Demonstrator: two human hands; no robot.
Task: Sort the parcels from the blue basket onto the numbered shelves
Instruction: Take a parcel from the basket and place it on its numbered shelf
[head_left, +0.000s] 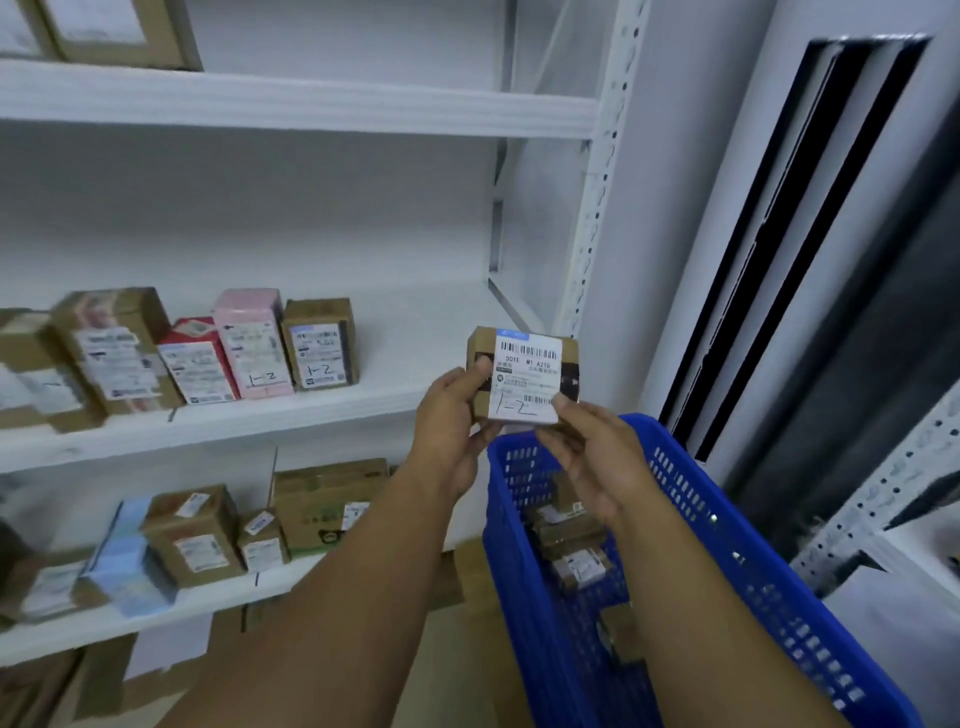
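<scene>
A small brown cardboard parcel (524, 376) with a white label handwritten "1-2" is held up in front of the shelves. My left hand (454, 421) grips its left side and my right hand (597, 457) pinches its lower right corner. Below them the blue basket (727, 551) holds several more small brown parcels (571, 540). The middle shelf (332, 410) carries a row of parcels, two of them marked "1-2": a pink one (254, 343) and a brown one (321, 343). To the right of that row the shelf board is bare.
A lower shelf (171, 608) holds more boxes, one light blue (127, 556) and one green-printed (324, 504). The top shelf (291, 109) bears a box at far left. A white perforated upright (602, 171) ends the rack. Dark vertical panels (810, 234) stand to the right.
</scene>
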